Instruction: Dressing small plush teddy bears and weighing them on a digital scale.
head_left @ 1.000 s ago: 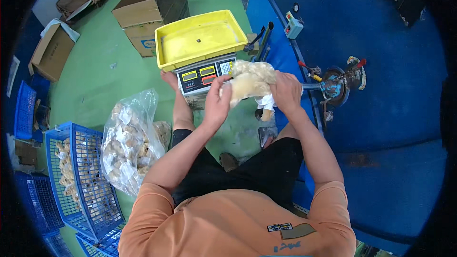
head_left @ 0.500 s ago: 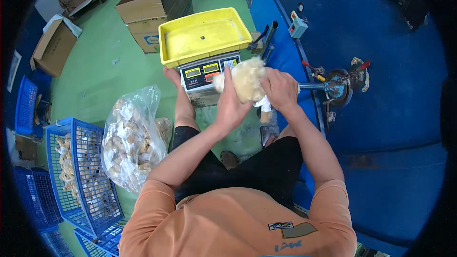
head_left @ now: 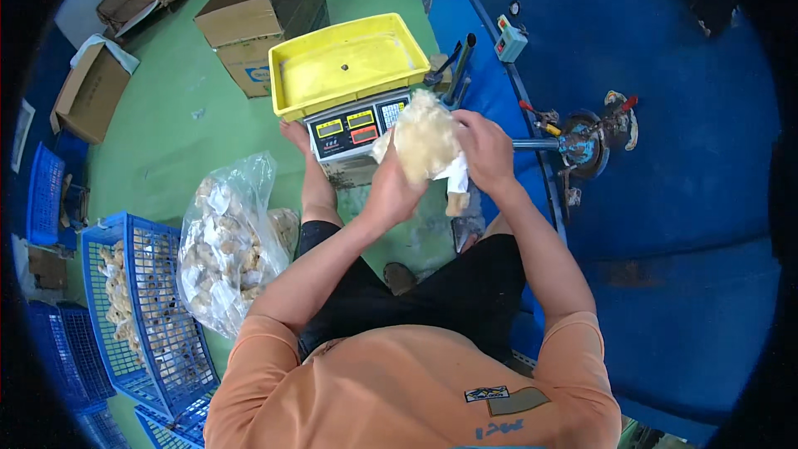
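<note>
Green floor [head_left: 166,133] all round, with a yellow tray [head_left: 349,66] sat on the scale [head_left: 353,129]. Just in front of it, a small clear bag of pale fluffy pieces [head_left: 424,141] is gripped by both hands: left hand [head_left: 391,191] cupped beneath, right hand [head_left: 482,150] closed over the top. Probably light, squashy and slippery, so best pinched at the neck.

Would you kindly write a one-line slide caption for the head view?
Both hands, left hand and right hand, hold a pale stuffed bag before a scale bearing a yellow tray.
</note>
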The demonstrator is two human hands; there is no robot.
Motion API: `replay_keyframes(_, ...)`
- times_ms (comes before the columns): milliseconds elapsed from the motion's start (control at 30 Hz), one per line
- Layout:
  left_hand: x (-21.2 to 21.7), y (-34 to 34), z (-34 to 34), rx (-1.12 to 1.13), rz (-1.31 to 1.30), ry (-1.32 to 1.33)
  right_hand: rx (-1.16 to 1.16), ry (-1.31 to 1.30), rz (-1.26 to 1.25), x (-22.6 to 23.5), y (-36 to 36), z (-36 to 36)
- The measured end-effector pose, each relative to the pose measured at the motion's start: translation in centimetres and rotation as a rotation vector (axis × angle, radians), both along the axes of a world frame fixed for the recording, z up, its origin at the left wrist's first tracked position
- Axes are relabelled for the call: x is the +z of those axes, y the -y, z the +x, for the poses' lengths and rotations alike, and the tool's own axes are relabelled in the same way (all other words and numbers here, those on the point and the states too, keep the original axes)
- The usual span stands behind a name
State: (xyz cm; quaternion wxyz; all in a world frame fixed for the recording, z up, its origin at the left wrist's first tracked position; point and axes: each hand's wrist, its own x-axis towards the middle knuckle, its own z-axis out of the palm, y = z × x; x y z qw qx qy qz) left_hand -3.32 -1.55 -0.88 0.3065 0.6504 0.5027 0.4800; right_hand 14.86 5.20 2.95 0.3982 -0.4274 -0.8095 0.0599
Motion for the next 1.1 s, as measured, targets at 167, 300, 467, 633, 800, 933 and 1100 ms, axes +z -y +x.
replay_keyframes(167,0.3,1.1,-1.5,0.004,-0.067,0.079,-0.235,-0.257,-0.022,-3.1,4.7,5.2)
replay_keyframes(300,4.3,0.0,-1.5,-0.099,-0.206,0.078,-0.258,-0.035,0.004,-4.8,4.6,4.6)
replay_keyframes(467,4.6,-0.4,-4.0,-0.156,-0.33,-0.009,-0.19,-0.027,-0.082,-1.8,4.4,3.4)
replay_keyframes(633,-1.3,-0.4,-4.3,0.065,-0.266,0.036,-0.099,0.012,-0.145,0.0,4.5,0.0)
replay_keyframes(800,-6.4,-2.2,0.2,-0.017,-0.117,0.102,-0.234,0.108,-0.11,-0.3,2.6,2.7)
replay_keyframes(933,-3.6,-3.0,1.7,-0.094,-0.205,0.34,-0.322,0.108,-0.081,-1.1,1.7,7.0)
replay_keyframes(1100,-1.5,-2.4,1.3,-0.116,-0.284,0.644,-0.291,0.143,-0.074,-0.7,1.7,6.5)
